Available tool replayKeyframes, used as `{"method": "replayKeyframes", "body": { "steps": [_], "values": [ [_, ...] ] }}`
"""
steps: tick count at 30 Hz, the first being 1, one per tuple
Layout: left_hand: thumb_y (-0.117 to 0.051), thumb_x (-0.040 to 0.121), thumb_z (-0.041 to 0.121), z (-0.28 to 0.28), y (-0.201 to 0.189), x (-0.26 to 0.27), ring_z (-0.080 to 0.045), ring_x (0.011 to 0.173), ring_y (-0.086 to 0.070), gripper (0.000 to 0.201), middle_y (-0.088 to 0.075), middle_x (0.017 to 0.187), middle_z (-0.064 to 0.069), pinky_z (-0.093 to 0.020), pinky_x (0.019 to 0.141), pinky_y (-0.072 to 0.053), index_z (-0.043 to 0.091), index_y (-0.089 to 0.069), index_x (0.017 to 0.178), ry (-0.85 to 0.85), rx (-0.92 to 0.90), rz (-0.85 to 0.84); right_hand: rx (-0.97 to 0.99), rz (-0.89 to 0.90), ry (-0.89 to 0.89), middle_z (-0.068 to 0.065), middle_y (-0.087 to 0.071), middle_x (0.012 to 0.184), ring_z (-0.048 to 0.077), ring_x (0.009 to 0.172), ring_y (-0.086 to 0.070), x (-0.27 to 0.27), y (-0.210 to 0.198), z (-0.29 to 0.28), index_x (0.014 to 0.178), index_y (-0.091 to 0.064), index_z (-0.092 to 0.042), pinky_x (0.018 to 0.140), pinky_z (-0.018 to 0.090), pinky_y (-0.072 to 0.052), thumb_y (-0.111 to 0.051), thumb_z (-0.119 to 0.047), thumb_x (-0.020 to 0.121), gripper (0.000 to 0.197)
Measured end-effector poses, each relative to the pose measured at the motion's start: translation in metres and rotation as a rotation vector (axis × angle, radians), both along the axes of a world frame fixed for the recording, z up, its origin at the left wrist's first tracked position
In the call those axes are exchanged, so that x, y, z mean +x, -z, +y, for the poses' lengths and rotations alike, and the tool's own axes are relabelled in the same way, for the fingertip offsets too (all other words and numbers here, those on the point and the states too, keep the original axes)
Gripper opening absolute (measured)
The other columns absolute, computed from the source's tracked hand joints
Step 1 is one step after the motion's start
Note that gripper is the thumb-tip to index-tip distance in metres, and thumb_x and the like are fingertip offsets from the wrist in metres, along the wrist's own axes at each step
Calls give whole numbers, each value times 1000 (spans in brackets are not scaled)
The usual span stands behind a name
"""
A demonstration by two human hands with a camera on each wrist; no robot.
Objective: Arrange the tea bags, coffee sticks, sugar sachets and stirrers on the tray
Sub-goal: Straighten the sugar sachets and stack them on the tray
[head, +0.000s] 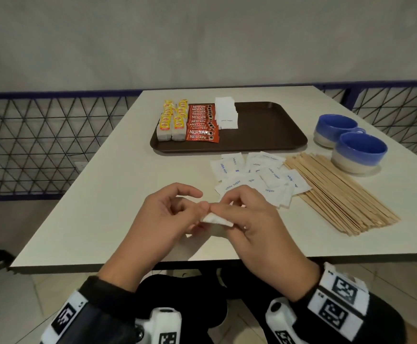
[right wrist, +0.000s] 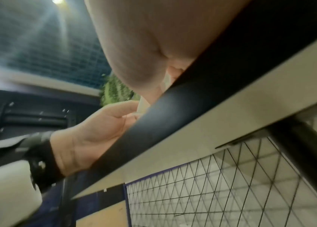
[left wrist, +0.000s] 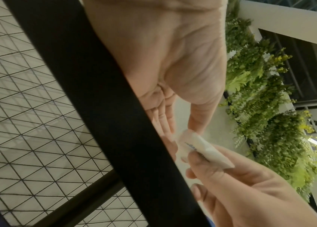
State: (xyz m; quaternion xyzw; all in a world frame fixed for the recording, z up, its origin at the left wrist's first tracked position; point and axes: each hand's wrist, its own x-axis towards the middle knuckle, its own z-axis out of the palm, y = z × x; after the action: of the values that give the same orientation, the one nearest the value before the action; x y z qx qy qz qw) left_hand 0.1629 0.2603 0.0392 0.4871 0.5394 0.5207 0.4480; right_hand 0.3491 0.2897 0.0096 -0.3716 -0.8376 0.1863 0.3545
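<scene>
At the table's near edge both hands hold one white sugar sachet (head: 217, 219) just above the top. My left hand (head: 197, 202) pinches its left end, and my right hand (head: 223, 211) pinches the other end. In the left wrist view the sachet (left wrist: 206, 148) sits between my left thumb and fingers (left wrist: 181, 131) and my right hand's fingers (left wrist: 202, 161). The brown tray (head: 264, 125) carries yellow tea bags (head: 172, 120), red coffee sticks (head: 202, 124) and a stack of sugar sachets (head: 226, 112). Loose sugar sachets (head: 257, 177) and wooden stirrers (head: 336, 192) lie on the table in front of the tray.
Two blue-and-cream cups (head: 335, 130) (head: 359, 152) stand right of the tray, close behind the stirrers. The tray's right half is bare. A wire-mesh railing (head: 41, 145) runs behind and left of the white table (head: 103, 207).
</scene>
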Motion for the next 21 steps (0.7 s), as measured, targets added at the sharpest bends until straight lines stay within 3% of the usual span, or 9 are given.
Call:
{"method": "replayKeyframes", "body": {
  "steps": [3,7,11,14,17,21],
  "values": [
    [-69,89,-4,1,2,-7,-16,55,-58,20,-68,71,-14,-22,57,-50,8,-70,105,14,-9,-15,73,-135,38,-9,-50,116,15,107,-45,-4,-1,0,130,-68,-32,89,32,-47,-63,-7,87,50],
    [-69,88,-6,5,6,-12,-20,64,-64,24,-70,76,-14,-28,67,-53,9,-69,107,-55,3,-100,-12,-112,9,-12,-47,128,15,122,-40,16,-18,4,142,-59,-26,104,40,-40,-51,-37,76,67],
    [-64,91,-8,8,8,-14,-24,80,-73,37,-79,95,-14,-35,79,-59,17,-63,119,-89,17,-183,78,-144,270,-10,-50,116,13,111,-39,28,-21,23,133,-66,-23,95,46,-45,-49,-46,83,58],
    [-62,91,-11,10,7,-17,-24,87,-75,50,-78,100,-15,-33,84,-61,24,-61,126,-92,22,-258,113,-280,446,-6,-49,109,12,102,-30,18,-15,32,135,-62,-26,90,41,-42,-52,-48,91,50],
    [-60,90,-14,10,8,-18,-22,85,-75,45,-78,103,-14,-27,79,-61,18,-68,121,-88,29,-287,130,-423,419,-5,-43,103,15,96,-28,15,-9,33,139,-55,-34,82,38,-38,-54,-48,95,47],
    [-63,88,-14,10,12,-17,-20,89,-74,37,-79,104,-9,-26,81,-61,11,-74,114,-93,25,-248,189,-436,389,-5,-42,99,17,95,-30,16,-6,34,127,-65,-37,78,36,-33,-57,-46,95,35]
  ]
}}
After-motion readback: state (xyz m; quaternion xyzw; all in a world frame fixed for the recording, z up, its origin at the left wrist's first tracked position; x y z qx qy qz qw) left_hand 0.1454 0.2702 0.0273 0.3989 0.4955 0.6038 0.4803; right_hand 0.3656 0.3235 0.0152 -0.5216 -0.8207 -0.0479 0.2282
